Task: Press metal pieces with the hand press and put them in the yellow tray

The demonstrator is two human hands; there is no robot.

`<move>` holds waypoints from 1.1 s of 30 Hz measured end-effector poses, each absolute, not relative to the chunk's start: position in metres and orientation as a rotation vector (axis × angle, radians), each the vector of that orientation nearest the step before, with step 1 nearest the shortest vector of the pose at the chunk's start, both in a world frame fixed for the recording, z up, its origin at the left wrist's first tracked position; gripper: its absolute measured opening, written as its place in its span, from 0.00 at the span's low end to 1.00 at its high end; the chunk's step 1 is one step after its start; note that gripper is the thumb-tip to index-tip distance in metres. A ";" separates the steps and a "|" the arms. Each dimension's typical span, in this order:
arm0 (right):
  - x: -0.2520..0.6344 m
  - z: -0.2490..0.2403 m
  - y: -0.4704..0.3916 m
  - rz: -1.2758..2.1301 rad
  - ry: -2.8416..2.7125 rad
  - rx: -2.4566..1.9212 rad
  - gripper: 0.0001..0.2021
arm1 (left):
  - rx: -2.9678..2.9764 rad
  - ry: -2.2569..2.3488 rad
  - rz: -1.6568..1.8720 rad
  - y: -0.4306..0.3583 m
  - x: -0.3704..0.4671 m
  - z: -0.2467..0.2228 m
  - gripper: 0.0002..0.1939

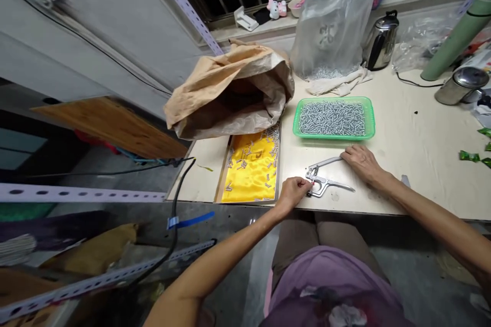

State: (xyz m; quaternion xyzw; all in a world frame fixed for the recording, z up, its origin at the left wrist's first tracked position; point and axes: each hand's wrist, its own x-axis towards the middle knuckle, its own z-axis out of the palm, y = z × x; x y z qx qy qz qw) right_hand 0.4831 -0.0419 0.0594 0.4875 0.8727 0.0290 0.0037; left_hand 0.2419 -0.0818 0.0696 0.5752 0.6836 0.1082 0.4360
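Pliers are laid on the desk near its edge, handles spread. The far handle is grasped by the right hand, apparently for leverage; the left hand is bunched at the head, grip unclear. Metal pins are kept just beyond, likely for reach.

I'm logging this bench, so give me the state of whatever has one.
Hand tool, handles spread apart
Left hand, touching the tool's head
Right hand, at one handle's end
Green tray, filled with small metal pieces
Brown sack, mouth open
Yellow cloth, spread, metal pieces scattered on it
Steel kettle, lid on
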 end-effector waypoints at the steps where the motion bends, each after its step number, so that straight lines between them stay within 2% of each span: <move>1: 0.483 0.059 -0.042 0.076 2.741 1.534 0.12 | 1.463 1.710 0.244 -0.081 0.241 0.068 0.10; 12: 0.482 0.058 -0.042 -0.020 2.695 1.567 0.13 | 1.689 1.656 -0.026 -0.069 0.244 0.077 0.10; 18: 0.477 0.057 -0.046 -0.001 2.720 1.548 0.14 | 1.473 1.588 -0.143 -0.070 0.241 0.079 0.11; 33: 0.468 0.060 -0.060 -0.157 2.715 1.510 0.13 | 1.164 1.604 -0.056 -0.098 0.233 0.072 0.08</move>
